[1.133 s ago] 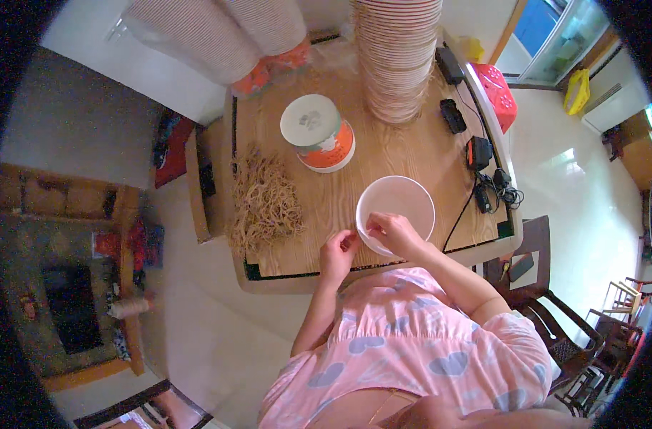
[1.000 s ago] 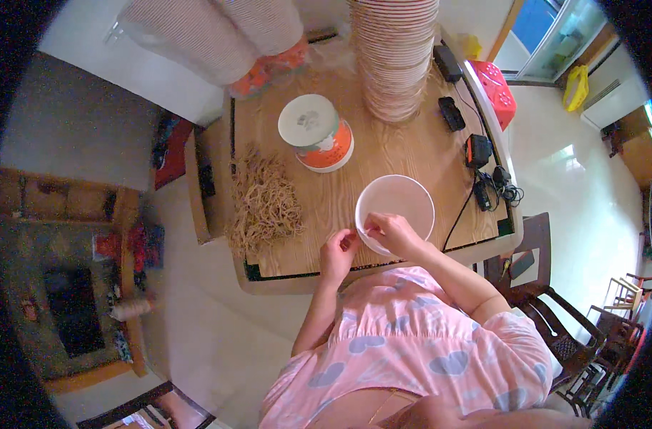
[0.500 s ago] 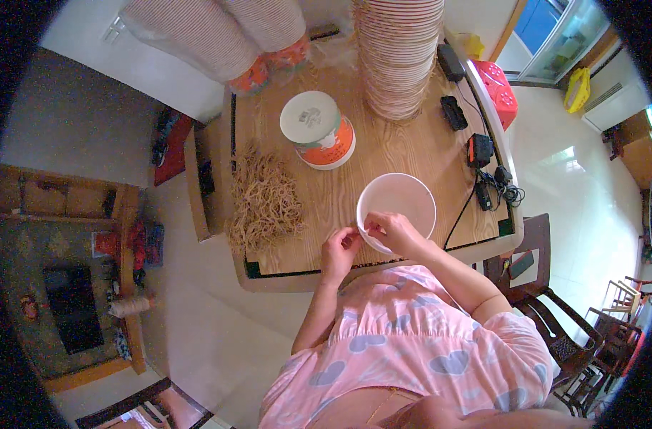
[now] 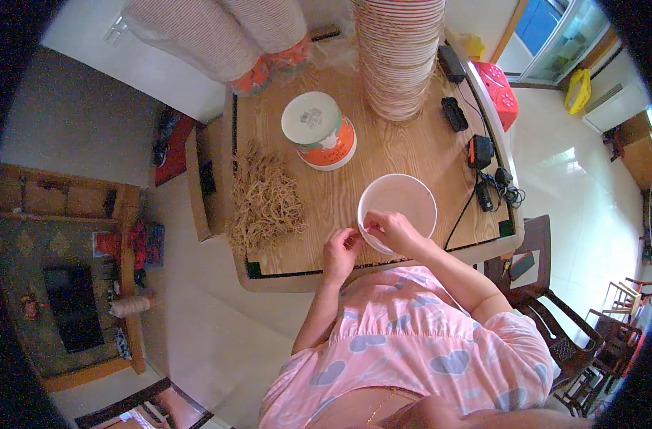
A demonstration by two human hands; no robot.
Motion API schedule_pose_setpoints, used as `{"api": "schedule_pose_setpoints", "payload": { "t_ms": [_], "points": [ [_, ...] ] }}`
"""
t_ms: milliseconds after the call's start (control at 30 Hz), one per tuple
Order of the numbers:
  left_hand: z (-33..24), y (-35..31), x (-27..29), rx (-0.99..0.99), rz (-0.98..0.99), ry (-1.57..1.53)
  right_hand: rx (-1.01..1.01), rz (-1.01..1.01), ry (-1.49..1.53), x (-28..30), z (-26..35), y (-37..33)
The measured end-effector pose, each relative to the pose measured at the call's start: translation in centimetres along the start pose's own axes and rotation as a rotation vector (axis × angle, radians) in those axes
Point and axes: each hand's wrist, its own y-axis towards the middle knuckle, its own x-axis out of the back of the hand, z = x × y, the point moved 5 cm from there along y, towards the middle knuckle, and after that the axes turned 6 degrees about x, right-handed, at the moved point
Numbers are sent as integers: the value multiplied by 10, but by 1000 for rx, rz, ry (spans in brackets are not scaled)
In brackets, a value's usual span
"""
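A white round paper bucket (image 4: 412, 196) stands mouth up near the table's front edge. My right hand (image 4: 391, 230) reaches over its rim, fingers bent together against the inside of the left wall. Just outside that same wall my left hand (image 4: 341, 252) is pinched closed, its fingertips close to the rim. Whatever lies between the fingers of either hand is too small to make out. Left of my hands lies a loose pile of tan paper cords (image 4: 265, 204). Beyond the bucket, an orange-and-white bucket (image 4: 326, 146) stands upside down.
A tall stack of nested buckets (image 4: 399, 64) rises at the back, with plastic-wrapped stacks (image 4: 197, 39) to its left. Along the right edge lie a black-and-orange battery pack (image 4: 479, 151), adapters and cables (image 4: 494, 189). A red stool (image 4: 496, 93) stands beyond the table (image 4: 340, 207).
Hardly anything differs. Both hands keep their places at the bucket's left wall, with the fingers only slightly shifted.
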Motion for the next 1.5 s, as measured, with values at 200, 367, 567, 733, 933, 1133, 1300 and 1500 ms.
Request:
{"api": "schedule_pose_setpoints", "payload": {
  "t_ms": [200, 367, 567, 733, 933, 1133, 1300, 1500],
  "points": [
    [-2, -1, 1, 15, -8, 6, -11, 5, -40, -7, -8, 1],
    [-6, 0, 3, 24, -22, 7, -19, 14, -16, -5, -4, 2],
    [-5, -1, 7, 26, -27, -26, -25, 15, 23, -6, -8, 1],
    [-1, -1, 7, 78, -25, -36, -31, 13, 29, -6, -6, 2],
    [-7, 1, 4, -112, -50, 7, -9, 33, 10, -7, -6, 3],
    [13, 0, 6, 25, 5, -12, -132, 125, 12, 1, 23, -4],
    [44, -6, -23, 539, 297, -1026, 111, 277, -52, -25, 61, -32],
    [38, -8, -23, 650, 444, -1477, 342, 222, -240, 5, 85, 3]
  ]
}}
